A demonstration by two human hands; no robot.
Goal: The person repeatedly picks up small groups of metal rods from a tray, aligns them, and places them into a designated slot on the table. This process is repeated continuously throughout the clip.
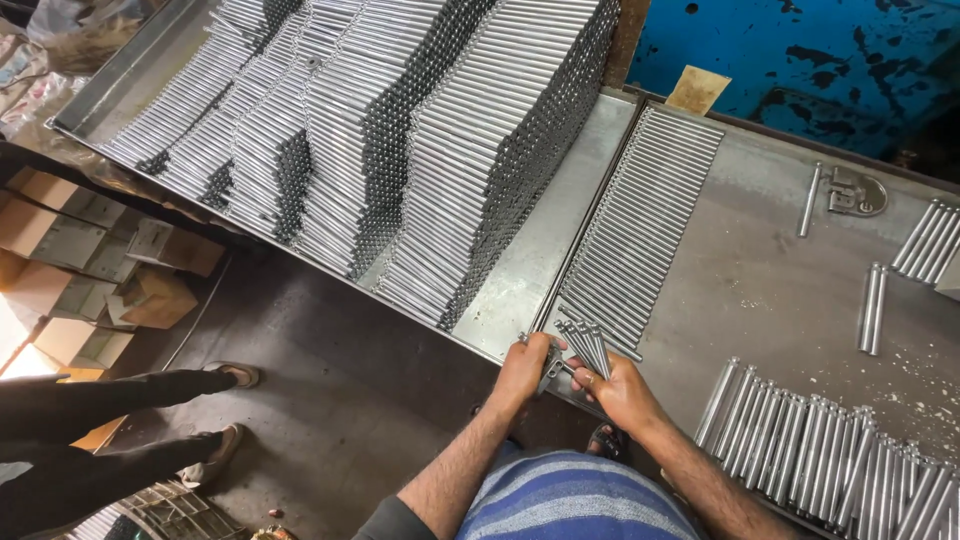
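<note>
My left hand [524,368] and my right hand [612,388] meet at the near edge of a grey metal table [760,270]. Together they grip a small bundle of shiny steel rods [588,345], my right hand around the rods, my left at their near ends by a small metal piece. Just beyond lies a flat row of the same rods [640,220] laid side by side along the table's left edge. More rods [800,450] lie in a row to the right of my right arm.
A large metal tray [560,240] to the left holds tall stacks of rods [400,130]. A metal hinge-like part [856,192] and loose rods [928,238] lie at the table's far right. Another person's legs [110,420] stand left, by cardboard boxes [90,260].
</note>
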